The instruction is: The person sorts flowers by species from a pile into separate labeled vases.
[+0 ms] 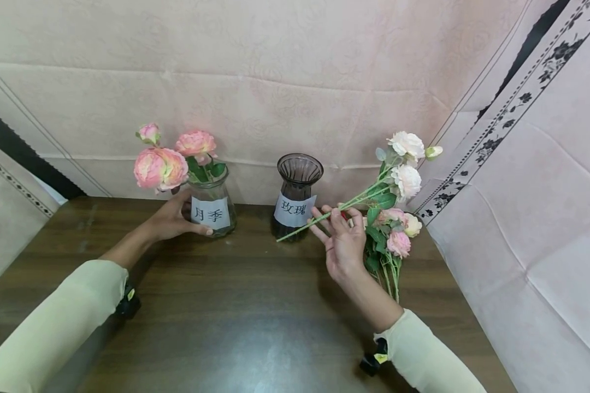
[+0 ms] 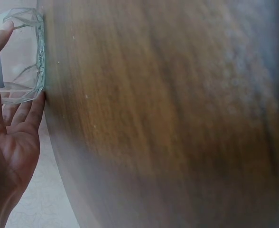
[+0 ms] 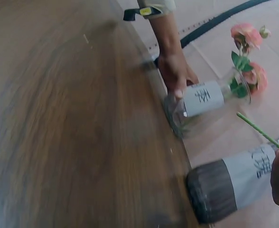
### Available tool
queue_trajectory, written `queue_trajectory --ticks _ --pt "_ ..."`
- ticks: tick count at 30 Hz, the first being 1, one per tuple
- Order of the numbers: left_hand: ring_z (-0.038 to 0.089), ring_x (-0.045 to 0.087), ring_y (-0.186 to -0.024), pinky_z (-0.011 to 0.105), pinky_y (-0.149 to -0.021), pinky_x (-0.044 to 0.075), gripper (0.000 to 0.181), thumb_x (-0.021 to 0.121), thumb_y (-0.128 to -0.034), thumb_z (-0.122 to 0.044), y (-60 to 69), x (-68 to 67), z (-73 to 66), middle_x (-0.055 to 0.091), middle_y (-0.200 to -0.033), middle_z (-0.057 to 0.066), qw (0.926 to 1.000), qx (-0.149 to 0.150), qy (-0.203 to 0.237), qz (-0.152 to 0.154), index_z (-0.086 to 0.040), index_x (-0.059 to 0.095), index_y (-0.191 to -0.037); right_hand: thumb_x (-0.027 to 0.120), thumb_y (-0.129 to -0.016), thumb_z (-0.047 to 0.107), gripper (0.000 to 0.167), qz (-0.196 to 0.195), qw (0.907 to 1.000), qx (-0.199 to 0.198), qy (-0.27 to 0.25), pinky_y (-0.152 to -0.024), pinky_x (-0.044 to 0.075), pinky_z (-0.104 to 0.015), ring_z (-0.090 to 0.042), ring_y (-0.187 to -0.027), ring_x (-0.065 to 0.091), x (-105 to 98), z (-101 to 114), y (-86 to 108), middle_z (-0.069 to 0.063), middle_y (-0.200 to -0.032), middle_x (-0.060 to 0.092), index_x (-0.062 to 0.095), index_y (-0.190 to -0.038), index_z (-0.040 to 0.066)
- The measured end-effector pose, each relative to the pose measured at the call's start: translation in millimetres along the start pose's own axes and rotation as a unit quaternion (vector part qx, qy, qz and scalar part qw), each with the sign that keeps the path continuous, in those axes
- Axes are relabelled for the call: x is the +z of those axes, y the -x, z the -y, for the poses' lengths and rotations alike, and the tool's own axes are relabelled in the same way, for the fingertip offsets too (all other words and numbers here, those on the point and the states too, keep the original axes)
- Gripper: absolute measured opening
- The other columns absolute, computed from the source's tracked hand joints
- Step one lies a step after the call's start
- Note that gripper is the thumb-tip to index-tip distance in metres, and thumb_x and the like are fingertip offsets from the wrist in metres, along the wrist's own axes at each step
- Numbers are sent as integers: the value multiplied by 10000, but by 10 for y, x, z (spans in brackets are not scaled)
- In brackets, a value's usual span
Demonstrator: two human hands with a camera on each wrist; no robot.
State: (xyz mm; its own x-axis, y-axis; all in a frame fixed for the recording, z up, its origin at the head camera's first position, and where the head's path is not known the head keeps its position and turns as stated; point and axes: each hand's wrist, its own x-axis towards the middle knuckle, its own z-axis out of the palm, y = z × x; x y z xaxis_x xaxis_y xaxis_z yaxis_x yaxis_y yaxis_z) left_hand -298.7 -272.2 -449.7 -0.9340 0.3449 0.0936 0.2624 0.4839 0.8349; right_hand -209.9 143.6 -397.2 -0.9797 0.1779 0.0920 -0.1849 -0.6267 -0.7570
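Observation:
My left hand (image 1: 174, 219) holds a clear glass vase (image 1: 231, 215) low on its side, thumb in front and fingers behind. In the left wrist view the fingers curve round its glass base (image 2: 40, 61). Pink flowers (image 1: 161, 168) stand in this vase, which bears a white paper label. My right hand (image 1: 345, 245) pinches the green stem of a white flower spray (image 1: 406, 181). The stem slants, its cut end low in front of a dark glass vase (image 1: 296, 191) with its own label. In the right wrist view that stem (image 3: 255, 127) points toward the clear vase.
More pink flowers (image 1: 399, 243) lie on the brown wooden table (image 1: 236, 305) to the right, partly behind my right hand. Light patterned cloth (image 1: 255, 98) hangs behind the vases, with cloth along both sides too.

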Motion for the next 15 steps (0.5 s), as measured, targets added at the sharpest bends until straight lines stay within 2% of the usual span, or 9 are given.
queue_trajectory --ticks 6,11,15 --pt "418 634 -1437 685 -1229 484 1097 1015 -873 -241 -10 -12 12 635 -1573 190 9999 -78 5 92 -189 318 -1718 575 -1172 127 121 4 9998 -187 -97 -960 696 -474 -256 -1121 857 185 -112 42 -19 -1062 847 538 -1287 113" --pt "389 649 -1410 634 -1213 502 1073 1015 -874 -278 -7 -10 9 658 -1542 184 9999 -115 -60 92 -164 338 -1698 544 -1189 114 96 49 9994 -342 -80 -1004 677 -515 -282 -1167 845 311 -184 55 -59 -1130 826 540 -1284 122" --pt "375 659 -1396 603 -1192 514 1055 1012 -878 -257 6 -10 7 670 -1528 177 9999 -56 -117 55 -166 352 -1697 544 -1187 125 175 79 9985 -522 -171 -1047 646 -562 -314 -1195 836 418 -233 48 -89 -1165 802 512 -1345 58"
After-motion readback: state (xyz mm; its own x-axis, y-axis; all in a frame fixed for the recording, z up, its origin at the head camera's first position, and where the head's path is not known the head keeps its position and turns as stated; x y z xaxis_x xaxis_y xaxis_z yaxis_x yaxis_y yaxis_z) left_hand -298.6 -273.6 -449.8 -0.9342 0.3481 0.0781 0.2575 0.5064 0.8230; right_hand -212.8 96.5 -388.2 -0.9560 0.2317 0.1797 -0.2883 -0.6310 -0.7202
